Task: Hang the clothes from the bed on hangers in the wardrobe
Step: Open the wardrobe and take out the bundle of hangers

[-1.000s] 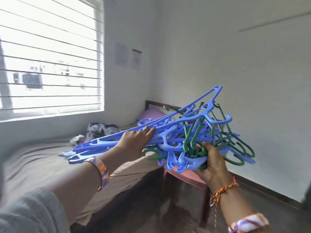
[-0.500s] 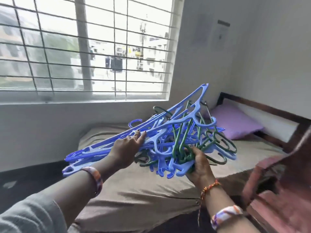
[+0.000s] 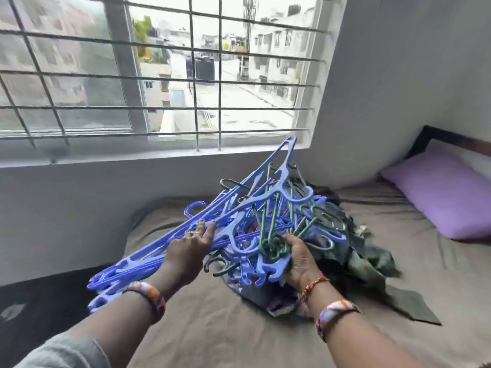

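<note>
A tangled bundle of blue and green plastic hangers [image 3: 247, 208] is held low over the bed [image 3: 212, 335]. My left hand [image 3: 190, 251] lies on top of the long blue hangers with fingers stretched out. My right hand [image 3: 299, 258] grips the bunched hooks of the green and blue hangers from below. Under and behind the bundle lies a heap of dark clothes [image 3: 366, 264], green and blue fabric spread on the brown sheet. The wardrobe is out of view.
A purple pillow [image 3: 446, 197] lies at the bed's head on the right, by a dark wooden headboard [image 3: 451, 136]. A barred window [image 3: 159, 75] fills the wall behind the bed. Dark floor [image 3: 39, 298] shows at the left.
The view has swung left and down toward the bed. The hanger bundle has come down over the clothes heap, with both hands keeping their places on it.
</note>
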{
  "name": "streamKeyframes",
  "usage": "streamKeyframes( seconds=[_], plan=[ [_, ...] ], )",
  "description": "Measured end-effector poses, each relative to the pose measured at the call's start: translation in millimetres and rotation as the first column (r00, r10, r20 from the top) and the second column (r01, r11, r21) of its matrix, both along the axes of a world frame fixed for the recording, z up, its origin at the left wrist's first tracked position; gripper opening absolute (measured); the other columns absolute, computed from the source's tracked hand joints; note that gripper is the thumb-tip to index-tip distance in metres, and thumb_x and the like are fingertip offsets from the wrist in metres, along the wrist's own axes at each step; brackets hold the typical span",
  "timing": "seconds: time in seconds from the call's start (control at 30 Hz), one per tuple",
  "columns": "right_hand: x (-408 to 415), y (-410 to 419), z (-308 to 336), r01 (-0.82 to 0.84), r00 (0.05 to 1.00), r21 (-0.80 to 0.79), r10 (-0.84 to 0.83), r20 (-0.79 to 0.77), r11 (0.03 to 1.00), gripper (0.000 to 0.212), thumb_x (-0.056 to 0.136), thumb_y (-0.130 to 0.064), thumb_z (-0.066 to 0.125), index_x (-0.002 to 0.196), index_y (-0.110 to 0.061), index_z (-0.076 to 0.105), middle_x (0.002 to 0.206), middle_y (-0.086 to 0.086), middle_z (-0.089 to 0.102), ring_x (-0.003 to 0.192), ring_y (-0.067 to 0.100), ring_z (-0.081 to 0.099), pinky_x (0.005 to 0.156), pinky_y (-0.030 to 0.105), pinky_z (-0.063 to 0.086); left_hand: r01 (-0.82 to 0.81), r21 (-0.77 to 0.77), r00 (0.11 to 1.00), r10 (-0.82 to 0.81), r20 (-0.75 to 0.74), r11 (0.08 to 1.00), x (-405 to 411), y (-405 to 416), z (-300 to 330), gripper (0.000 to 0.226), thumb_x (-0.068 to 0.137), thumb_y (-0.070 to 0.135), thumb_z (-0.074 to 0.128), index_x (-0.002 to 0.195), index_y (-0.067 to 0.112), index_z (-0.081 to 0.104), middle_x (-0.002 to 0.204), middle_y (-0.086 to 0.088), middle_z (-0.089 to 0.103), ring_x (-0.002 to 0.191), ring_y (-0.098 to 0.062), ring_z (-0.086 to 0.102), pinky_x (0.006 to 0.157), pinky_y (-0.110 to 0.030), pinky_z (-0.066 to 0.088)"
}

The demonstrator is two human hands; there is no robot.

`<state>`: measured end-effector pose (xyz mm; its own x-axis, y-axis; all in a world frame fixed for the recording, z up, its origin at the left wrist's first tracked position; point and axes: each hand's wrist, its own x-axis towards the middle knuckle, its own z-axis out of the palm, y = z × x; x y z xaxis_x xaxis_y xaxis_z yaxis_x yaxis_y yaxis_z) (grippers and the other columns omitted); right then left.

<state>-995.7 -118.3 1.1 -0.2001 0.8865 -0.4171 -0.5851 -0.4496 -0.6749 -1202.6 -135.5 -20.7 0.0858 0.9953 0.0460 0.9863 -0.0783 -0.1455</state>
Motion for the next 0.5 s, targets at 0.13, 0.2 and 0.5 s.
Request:
streamKeyframes(
  seconds=[0.13,0.2,0.5],
  plan=[
    [-12.1,87.8,-32.2,-0.090,0.992,-0.104,0.098,0.075,0.991,0.048,0.095,-0.015,0.034,0.056,-0.002,0.059,0.049,0.012,0.060,0.039,0.021,0.059,0.045,0.029,0.051,-0.092,-0.088,0.996,0.093,0.003,0.992,-9.6,66.9,-38.5,0.079,0.085,-0.001,0.038,0.150,0.016,-0.005,0.158,-0.007,0.006,0.133,-0.026,0.039,0.094,-0.038,0.047],
    [-21.5,138.8,-49.9,-0.102,0.989,-0.128,0.114,0.092,0.987,0.037,0.095,-0.012,0.036,0.063,-0.001,0.053,0.052,0.015,0.059,0.042,0.024,0.060,0.045,0.029,0.052,-0.157,-0.113,0.988,0.157,-0.008,0.981,-13.4,102.4,-59.5,0.081,0.085,-0.001,0.040,0.149,0.017,-0.006,0.158,-0.007,0.005,0.133,-0.027,0.038,0.091,-0.037,0.046],
    [13.3,312.9,-203.8,-0.189,0.686,-0.320,0.358,0.633,0.928,0.080,0.079,-0.079,0.031,0.134,-0.023,0.044,0.138,0.009,0.042,0.117,0.030,0.049,0.071,0.047,0.051,-0.230,-0.502,0.964,0.265,-0.001,0.834,-10.7,251.8,-175.0,0.119,0.076,0.048,0.069,0.146,0.011,-0.019,0.156,-0.016,-0.008,0.145,-0.031,0.001,0.113,-0.059,0.008]
  ],
)
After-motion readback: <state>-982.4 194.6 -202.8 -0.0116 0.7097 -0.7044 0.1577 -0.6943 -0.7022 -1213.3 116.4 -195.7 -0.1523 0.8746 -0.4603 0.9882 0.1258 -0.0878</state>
